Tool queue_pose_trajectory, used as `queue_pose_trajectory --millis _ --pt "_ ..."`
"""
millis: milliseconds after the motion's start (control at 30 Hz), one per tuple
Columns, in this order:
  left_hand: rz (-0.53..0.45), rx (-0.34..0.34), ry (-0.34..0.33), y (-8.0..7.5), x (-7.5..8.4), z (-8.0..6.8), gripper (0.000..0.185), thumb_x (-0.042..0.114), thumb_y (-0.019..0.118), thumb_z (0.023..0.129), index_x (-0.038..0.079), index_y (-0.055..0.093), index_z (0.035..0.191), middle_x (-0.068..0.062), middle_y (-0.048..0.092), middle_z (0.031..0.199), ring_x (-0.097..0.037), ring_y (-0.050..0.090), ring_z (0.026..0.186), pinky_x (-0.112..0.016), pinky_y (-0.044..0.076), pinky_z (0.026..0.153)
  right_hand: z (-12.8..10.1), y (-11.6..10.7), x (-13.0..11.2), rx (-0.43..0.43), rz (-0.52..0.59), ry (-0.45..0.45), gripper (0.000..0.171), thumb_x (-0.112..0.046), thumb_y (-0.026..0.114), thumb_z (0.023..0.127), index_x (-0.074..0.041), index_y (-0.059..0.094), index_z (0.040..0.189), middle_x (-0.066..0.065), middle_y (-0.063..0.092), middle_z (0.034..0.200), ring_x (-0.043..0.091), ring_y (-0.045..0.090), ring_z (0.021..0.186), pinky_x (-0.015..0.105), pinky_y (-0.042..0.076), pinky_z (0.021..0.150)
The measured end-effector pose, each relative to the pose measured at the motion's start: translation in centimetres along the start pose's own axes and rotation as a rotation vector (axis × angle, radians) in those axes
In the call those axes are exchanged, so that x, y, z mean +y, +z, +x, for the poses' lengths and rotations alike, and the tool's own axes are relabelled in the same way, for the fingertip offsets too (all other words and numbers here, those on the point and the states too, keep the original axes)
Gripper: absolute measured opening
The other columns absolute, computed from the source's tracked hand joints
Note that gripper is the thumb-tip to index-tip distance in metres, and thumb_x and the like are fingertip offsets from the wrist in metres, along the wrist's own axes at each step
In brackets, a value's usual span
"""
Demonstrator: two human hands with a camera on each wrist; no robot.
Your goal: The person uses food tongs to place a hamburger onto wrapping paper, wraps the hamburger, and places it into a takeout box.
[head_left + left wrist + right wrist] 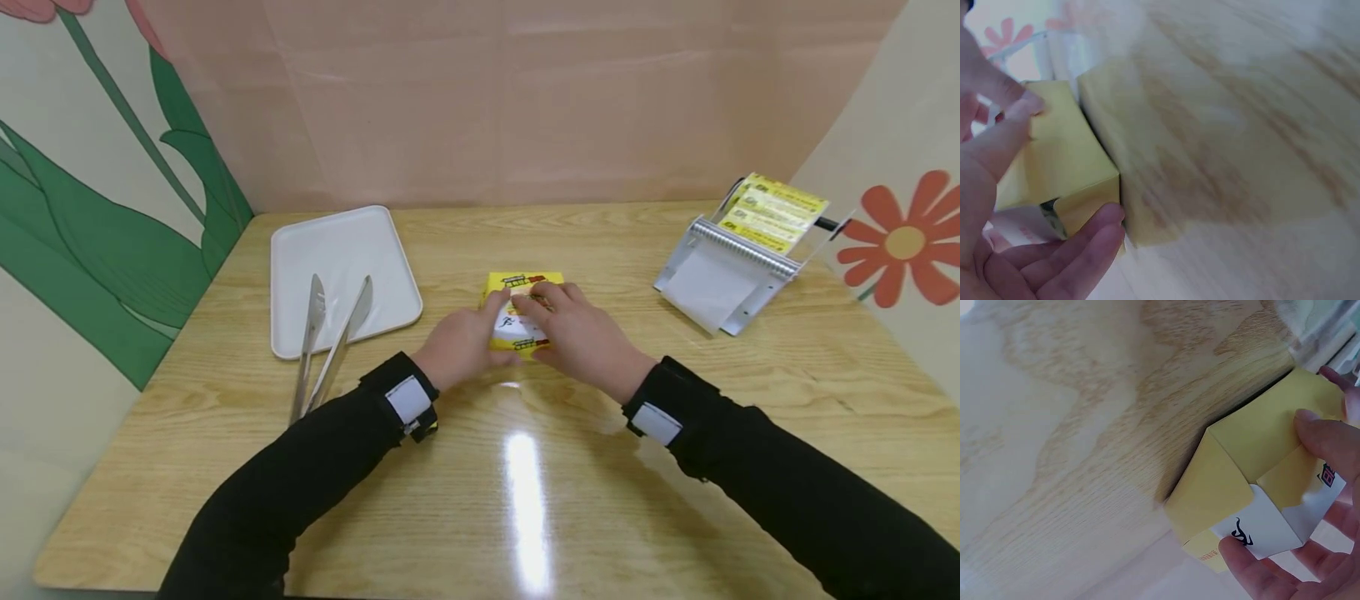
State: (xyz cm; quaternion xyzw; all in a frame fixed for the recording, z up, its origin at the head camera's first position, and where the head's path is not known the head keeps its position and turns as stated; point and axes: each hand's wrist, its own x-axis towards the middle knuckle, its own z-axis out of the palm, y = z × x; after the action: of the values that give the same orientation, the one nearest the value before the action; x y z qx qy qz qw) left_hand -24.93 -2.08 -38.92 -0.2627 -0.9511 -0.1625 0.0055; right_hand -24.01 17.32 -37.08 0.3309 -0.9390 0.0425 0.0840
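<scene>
A small yellow and white cardboard box (pixel 517 333) with dark and red print sits on the wooden table between both hands. My left hand (pixel 467 346) grips its left side, the thumb along the near face and a finger over the top. From the other side my right hand (pixel 588 337) holds it, fingers over the top and thumb at the near edge. The right wrist view shows the box's (pixel 1254 456) folded flaps, with a fingertip on the white panel. In the left wrist view, fingers and thumb lie on different faces of the box (pixel 1063 144).
At the left a white tray (pixel 341 242) lies near the back, with metal tongs (pixel 330 350) resting over its front edge. A metal dispenser (pixel 731 258) with a roll of yellow printed labels (pixel 776 212) stands at the back right. Behind the table (pixel 465 517) rises a pinkish panel (pixel 480 108).
</scene>
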Motion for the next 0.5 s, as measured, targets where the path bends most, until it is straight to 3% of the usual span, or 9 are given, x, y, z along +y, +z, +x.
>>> queue_pose_trajectory --millis 100,300,500 --pt "0.003 -0.003 0.014 -0.01 -0.07 0.0 0.085 0.051 0.068 0.086 0.011 0.026 0.149 -0.002 0.056 0.063 -0.016 0.054 0.055 -0.028 0.042 0.052 -0.05 -0.08 0.21 -0.022 0.014 -0.001 0.078 -0.023 0.085 0.076 -0.009 0.048 0.143 0.019 0.046 0.136 0.042 0.043 0.122 0.05 0.052 0.086" --pt "0.109 0.045 0.061 0.08 0.14 -0.06 0.082 0.051 0.064 0.089 0.004 0.029 0.147 -0.001 0.051 0.056 -0.014 0.049 0.048 -0.029 0.039 0.047 0.04 -0.16 0.71 -0.001 0.008 -0.045 0.069 -0.022 0.081 0.079 -0.005 0.052 0.14 0.022 0.051 0.133 0.046 0.047 0.115 0.055 0.038 0.103" --pt "0.154 0.054 0.067 0.47 0.08 -0.15 0.08 0.052 0.064 0.089 0.004 0.03 0.143 0.001 0.047 0.053 -0.011 0.044 0.043 -0.025 0.035 0.042 0.14 -0.07 0.5 -0.009 -0.023 -0.041 0.068 -0.023 0.082 0.079 -0.008 0.054 0.139 0.02 0.052 0.131 0.044 0.047 0.116 0.053 0.043 0.098"
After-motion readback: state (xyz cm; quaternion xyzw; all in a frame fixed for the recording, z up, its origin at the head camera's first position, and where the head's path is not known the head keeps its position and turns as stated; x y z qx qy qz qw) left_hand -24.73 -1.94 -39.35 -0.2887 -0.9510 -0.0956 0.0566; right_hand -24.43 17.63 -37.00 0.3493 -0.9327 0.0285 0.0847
